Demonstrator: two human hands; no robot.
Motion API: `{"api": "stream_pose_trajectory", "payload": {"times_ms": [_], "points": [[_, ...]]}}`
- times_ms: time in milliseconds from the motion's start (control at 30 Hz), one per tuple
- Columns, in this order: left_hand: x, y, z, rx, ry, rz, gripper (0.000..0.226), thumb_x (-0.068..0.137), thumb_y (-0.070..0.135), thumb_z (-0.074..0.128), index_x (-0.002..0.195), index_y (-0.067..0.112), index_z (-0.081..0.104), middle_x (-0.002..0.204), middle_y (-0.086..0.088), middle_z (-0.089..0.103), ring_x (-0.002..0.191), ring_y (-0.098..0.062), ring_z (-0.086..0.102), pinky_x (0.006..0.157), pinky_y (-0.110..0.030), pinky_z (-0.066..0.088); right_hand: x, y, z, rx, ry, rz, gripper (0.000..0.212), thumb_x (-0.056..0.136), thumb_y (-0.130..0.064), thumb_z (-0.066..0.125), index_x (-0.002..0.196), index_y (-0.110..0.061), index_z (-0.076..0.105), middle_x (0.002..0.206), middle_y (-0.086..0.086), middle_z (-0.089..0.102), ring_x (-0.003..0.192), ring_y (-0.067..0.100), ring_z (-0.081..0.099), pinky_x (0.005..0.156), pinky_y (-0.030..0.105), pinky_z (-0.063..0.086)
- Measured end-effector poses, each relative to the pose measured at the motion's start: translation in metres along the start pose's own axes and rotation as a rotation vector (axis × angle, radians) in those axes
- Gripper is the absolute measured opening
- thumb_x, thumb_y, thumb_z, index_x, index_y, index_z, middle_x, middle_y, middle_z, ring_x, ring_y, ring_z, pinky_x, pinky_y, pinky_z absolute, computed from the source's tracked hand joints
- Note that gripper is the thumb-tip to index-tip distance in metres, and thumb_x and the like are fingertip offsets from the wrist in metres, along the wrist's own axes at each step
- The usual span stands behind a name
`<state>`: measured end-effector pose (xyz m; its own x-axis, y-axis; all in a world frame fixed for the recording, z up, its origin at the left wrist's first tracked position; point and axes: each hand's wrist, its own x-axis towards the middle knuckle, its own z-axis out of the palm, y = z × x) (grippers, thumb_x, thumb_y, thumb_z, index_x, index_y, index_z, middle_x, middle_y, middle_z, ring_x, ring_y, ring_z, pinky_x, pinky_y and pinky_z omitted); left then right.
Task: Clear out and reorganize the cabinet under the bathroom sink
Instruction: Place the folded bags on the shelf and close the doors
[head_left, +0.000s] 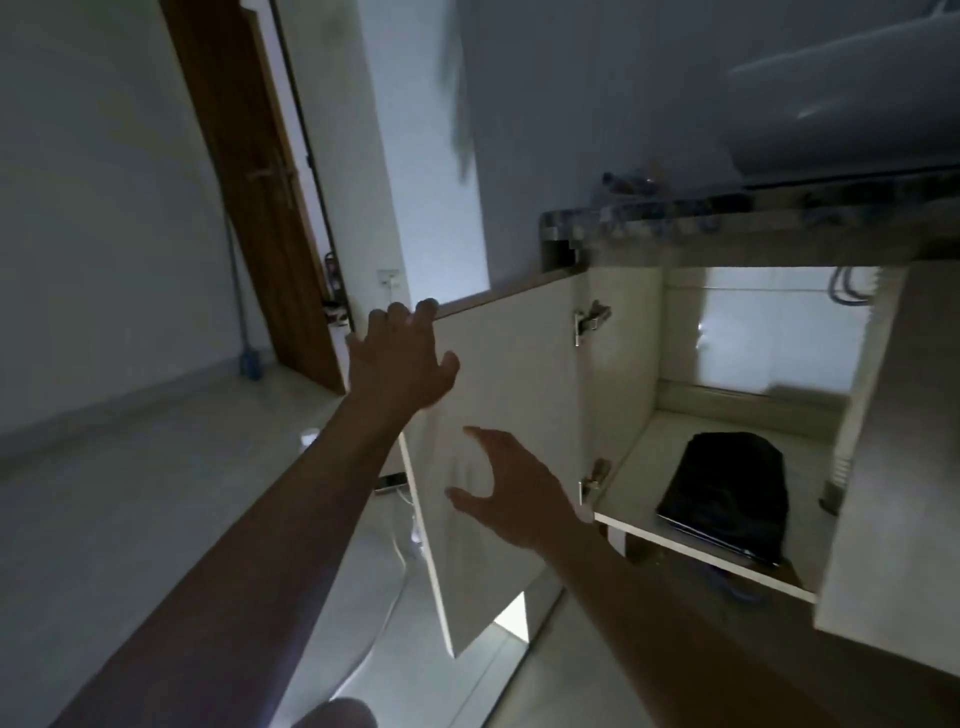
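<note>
while left hand (400, 358) hooked on flat white door (514, 374) edge, right hand (514, 493) splayed, empty

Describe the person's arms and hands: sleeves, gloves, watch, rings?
The left hand and right hand wear no gloves. The left arm and right arm are bare to the frame's edge, no sleeves. No watch or ring shows, though dim light hides detail.

Cream-white cabinet door (511, 441), black bag (727, 491) on pale shelf (691, 548), blue-grey speckled countertop (675, 218), brown wooden door (260, 182)
</note>
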<state>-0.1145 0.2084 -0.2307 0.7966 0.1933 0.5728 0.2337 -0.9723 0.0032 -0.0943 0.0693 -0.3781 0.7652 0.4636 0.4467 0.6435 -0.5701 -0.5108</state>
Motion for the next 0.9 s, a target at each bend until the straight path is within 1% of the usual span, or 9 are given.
{"api": "stream_pose_trajectory", "payload": {"times_ms": [167, 267, 333, 433, 500, 567, 633, 733, 900], "points": [[-0.004, 0.009, -0.014, -0.098, 0.178, 0.047, 0.047, 0.093, 0.048, 0.047, 0.116, 0.011, 0.064, 0.101, -0.009, 0.068, 0.094, -0.027, 0.066, 0.081, -0.037, 0.049, -0.005, -0.021, 0.018, 0.019, 0.095, -0.058, 0.099, 0.078, -0.077, 0.057, 0.153, -0.038, 0.005, 0.163, -0.003, 0.015, 0.142, 0.022, 0.036, 0.109, 0.045, 0.043], [-0.006, 0.031, -0.023, -0.253, 0.185, 0.067, 0.046, 0.090, 0.049, 0.047, 0.085, 0.008, 0.068, 0.077, -0.006, 0.065, 0.071, -0.022, 0.064, 0.057, -0.022, 0.036, -0.022, -0.016, 0.010, 0.080, 0.327, -0.077, 0.086, 0.082, -0.063, 0.067, 0.145, -0.032, 0.018, 0.150, -0.001, 0.036, 0.129, 0.017, 0.049, 0.102, 0.025, 0.044], [-0.007, 0.048, -0.033, -0.359, 0.190, 0.087, 0.052, 0.089, 0.052, 0.045, 0.078, 0.008, 0.071, 0.073, -0.004, 0.067, 0.066, -0.017, 0.063, 0.064, -0.020, 0.037, -0.035, -0.005, -0.005, 0.027, 0.454, -0.081, 0.075, 0.083, -0.054, 0.070, 0.140, -0.026, 0.031, 0.138, -0.001, 0.049, 0.118, 0.015, 0.055, 0.095, 0.016, 0.041], [-0.009, 0.086, -0.049, -0.551, 0.107, 0.129, 0.054, 0.093, 0.051, 0.048, 0.070, 0.009, 0.072, 0.066, -0.001, 0.067, 0.058, -0.009, 0.059, 0.067, -0.020, 0.044, -0.065, 0.032, -0.035, -0.019, 0.507, -0.138, 0.066, 0.083, -0.036, 0.071, 0.138, -0.016, 0.039, 0.128, 0.006, 0.057, 0.109, 0.020, 0.061, 0.092, 0.027, 0.053], [-0.009, 0.118, -0.054, -0.698, 0.050, 0.168, 0.048, 0.093, 0.050, 0.051, 0.077, 0.010, 0.074, 0.075, 0.000, 0.070, 0.063, -0.010, 0.063, 0.070, -0.024, 0.053, -0.093, 0.063, -0.062, -0.031, 0.520, -0.094, 0.058, 0.090, -0.029, 0.062, 0.140, -0.012, 0.040, 0.124, 0.007, 0.059, 0.104, 0.020, 0.063, 0.086, 0.030, 0.056], [-0.013, 0.144, -0.049, -0.757, 0.066, 0.281, 0.036, 0.091, 0.044, 0.059, 0.089, 0.012, 0.075, 0.089, -0.002, 0.073, 0.073, -0.010, 0.064, 0.079, -0.028, 0.056, -0.114, 0.089, -0.083, -0.098, 0.585, -0.036, 0.042, 0.097, -0.027, 0.054, 0.136, -0.011, 0.047, 0.119, 0.007, 0.062, 0.102, 0.015, 0.062, 0.088, 0.021, 0.053], [-0.022, 0.184, -0.035, -0.738, 0.073, 0.483, 0.031, 0.091, 0.040, 0.062, 0.106, 0.015, 0.073, 0.114, -0.004, 0.068, 0.100, -0.014, 0.062, 0.094, -0.031, 0.050, -0.134, 0.120, -0.113, -0.157, 0.689, 0.124, 0.034, 0.102, -0.031, 0.046, 0.130, -0.013, 0.054, 0.118, 0.007, 0.060, 0.103, 0.015, 0.059, 0.088, 0.024, 0.052], [-0.031, 0.239, -0.003, -0.568, 0.041, 0.755, 0.053, 0.090, 0.041, 0.061, 0.139, 0.023, 0.051, 0.155, -0.005, 0.036, 0.139, -0.022, 0.038, 0.108, -0.038, 0.037, -0.148, 0.153, -0.170, -0.065, 0.708, 0.441, 0.032, 0.102, -0.038, 0.049, 0.125, -0.020, 0.061, 0.112, 0.001, 0.064, 0.097, 0.016, 0.064, 0.079, 0.028, 0.053], [-0.021, 0.281, 0.043, -0.563, 0.032, 0.758, 0.090, 0.088, 0.042, 0.059, 0.156, 0.031, 0.001, 0.166, -0.006, -0.004, 0.152, -0.025, 0.008, 0.115, -0.056, 0.029, -0.128, 0.166, -0.211, 0.064, 0.822, 0.622, 0.009, 0.090, -0.021, 0.072, 0.098, -0.020, 0.073, 0.086, -0.006, 0.071, 0.079, 0.008, 0.066, 0.066, 0.011, 0.046]]}}
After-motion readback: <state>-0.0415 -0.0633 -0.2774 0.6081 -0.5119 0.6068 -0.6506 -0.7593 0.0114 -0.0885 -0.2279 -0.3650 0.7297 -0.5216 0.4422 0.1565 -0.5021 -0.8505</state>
